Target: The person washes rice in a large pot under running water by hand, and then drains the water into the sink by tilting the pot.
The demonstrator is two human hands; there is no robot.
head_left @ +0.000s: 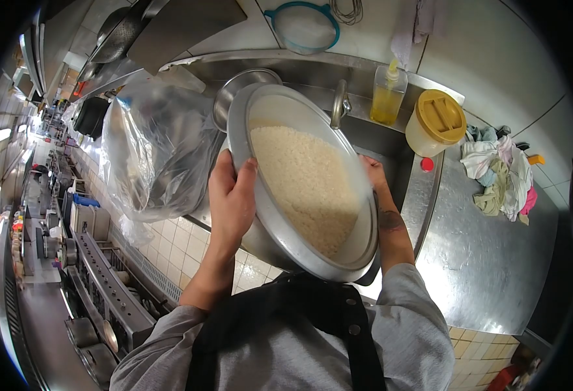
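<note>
A large metal pot (280, 225) is held up in front of my body, tilted, at the sink's front edge. White rice (306, 182) lies inside it, sloping toward the lower right. My left hand (232, 192) grips the pot's left rim, thumb over the edge and fingers hidden behind the wall. On the far right side, my right hand (373, 171) is closed on the rim, its fingers mostly hidden. Behind the pot is the sink basin (400, 156) with its faucet (340, 104).
Left of the pot stands a big clear plastic bag (156, 150), beside a metal bowl (241, 88). To the right are a soap bottle (388, 94), a yellow-lidded container (435, 124), a red cap (427, 164) and a pile of rags (501, 173). A blue-rimmed strainer (304, 27) hangs on the wall.
</note>
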